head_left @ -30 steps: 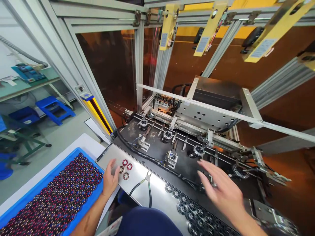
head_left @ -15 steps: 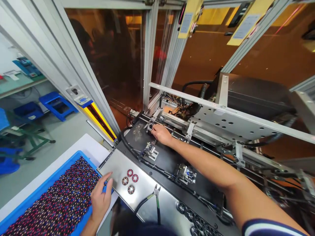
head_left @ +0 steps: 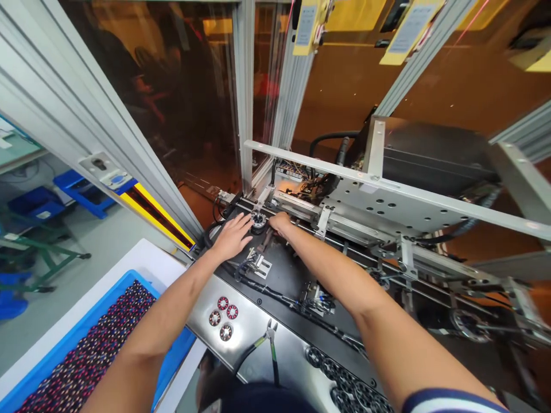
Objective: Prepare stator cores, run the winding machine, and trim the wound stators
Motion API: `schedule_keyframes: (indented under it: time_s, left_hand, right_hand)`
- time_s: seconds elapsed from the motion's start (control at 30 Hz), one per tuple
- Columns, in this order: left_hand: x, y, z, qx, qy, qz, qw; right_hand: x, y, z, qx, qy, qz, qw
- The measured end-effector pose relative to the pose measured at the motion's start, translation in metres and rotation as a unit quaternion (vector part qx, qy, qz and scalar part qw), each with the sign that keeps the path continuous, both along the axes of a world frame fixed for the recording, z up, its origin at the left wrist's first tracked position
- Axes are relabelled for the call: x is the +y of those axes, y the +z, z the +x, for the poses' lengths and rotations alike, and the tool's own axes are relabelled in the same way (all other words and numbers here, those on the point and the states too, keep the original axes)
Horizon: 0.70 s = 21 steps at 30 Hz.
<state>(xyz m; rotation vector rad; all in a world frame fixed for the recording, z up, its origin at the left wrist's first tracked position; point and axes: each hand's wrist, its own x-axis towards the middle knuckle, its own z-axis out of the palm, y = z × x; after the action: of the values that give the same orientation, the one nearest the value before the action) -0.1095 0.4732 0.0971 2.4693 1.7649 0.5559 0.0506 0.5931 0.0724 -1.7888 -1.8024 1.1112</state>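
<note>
Both my arms reach far into the machine. My left hand [head_left: 232,235] lies on the black deck with its fingers stretched toward a small round wound part [head_left: 258,219] seated in the leftmost fixture on the rail. My right hand [head_left: 280,222] is on the other side of that part, fingers curled beside it; what they grip, if anything, is hidden. Three loose round coil parts [head_left: 224,316] with red and white windings lie on the steel plate [head_left: 258,344] near me.
A blue tray [head_left: 172,358] full of small red and blue coil parts sits at the lower left. Pliers [head_left: 269,341] lie on the steel plate. Black round parts [head_left: 344,384] line the plate's right edge. More fixtures [head_left: 318,295] stand along the rail; aluminium frame and guard panels surround it.
My left hand has left the tray's edge and moved forward to the leftmost fixture, beside my right hand. The view has tilted slightly further into the machine.
</note>
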Motion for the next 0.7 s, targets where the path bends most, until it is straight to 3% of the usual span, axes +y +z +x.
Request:
schedule_keyframes:
  time_s: [0.13,0.37,0.53,0.6,0.7]
  left_hand:
    - [0.019,-0.003,0.007,0.054,-0.037,-0.051,0.997]
    - [0.024,-0.007,0.005,0.105,-0.055,-0.098,0.988]
    - [0.024,0.000,0.007,0.135,-0.053,-0.110,0.983]
    - [0.023,0.001,0.007,0.137,-0.051,-0.113,0.983]
    - [0.023,-0.001,0.005,0.122,-0.048,-0.116,0.985]
  right_hand:
    - [-0.003,0.003,0.002,0.038,-0.011,-0.031,0.999]
    - [-0.004,0.001,0.002,0.058,0.015,-0.050,0.997]
    - [-0.019,0.030,0.003,0.020,0.052,0.025,0.998]
    - [-0.039,0.048,0.022,0.004,0.086,0.078,0.993]
    - [-0.079,0.072,0.084,-0.028,0.159,0.138,0.977]
